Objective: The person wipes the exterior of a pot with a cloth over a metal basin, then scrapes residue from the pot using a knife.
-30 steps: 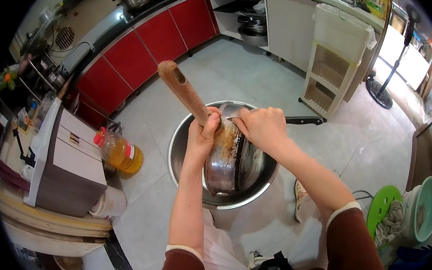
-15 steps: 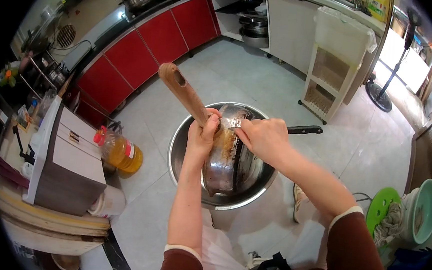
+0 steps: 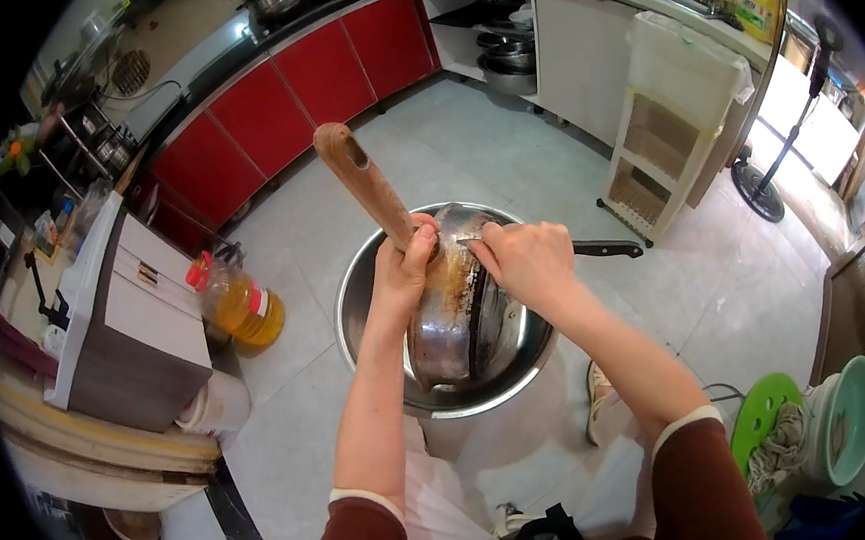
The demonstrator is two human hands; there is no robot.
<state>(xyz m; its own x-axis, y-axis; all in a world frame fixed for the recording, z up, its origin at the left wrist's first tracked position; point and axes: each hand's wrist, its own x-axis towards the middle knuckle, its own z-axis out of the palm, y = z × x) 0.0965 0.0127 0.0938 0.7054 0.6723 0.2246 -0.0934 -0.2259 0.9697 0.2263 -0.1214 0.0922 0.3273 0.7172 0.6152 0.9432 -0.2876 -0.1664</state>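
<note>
A stained metal pot (image 3: 447, 316) with a wooden handle (image 3: 366, 187) is tipped on its side inside a wide steel basin (image 3: 348, 339). My left hand (image 3: 405, 266) is closed round the base of the handle, against the pot's wall. My right hand (image 3: 528, 262) grips a knife whose black handle (image 3: 610, 248) sticks out to the right past the fingers. The blade is mostly hidden by the hand, and its tip lies at the pot's side, near brown and burnt patches.
An oil bottle (image 3: 240, 302) and a white bucket (image 3: 218, 403) stand at the left, beside a small cabinet (image 3: 138, 325). A wheeled rack (image 3: 653, 160) and a fan stand (image 3: 759, 191) are behind at the right. A green stool (image 3: 759, 408) and a green basin (image 3: 855, 423) are at the lower right.
My right hand and the knife have shifted slightly back and forth along the pot's side. The pot and my left hand have stayed almost in place.
</note>
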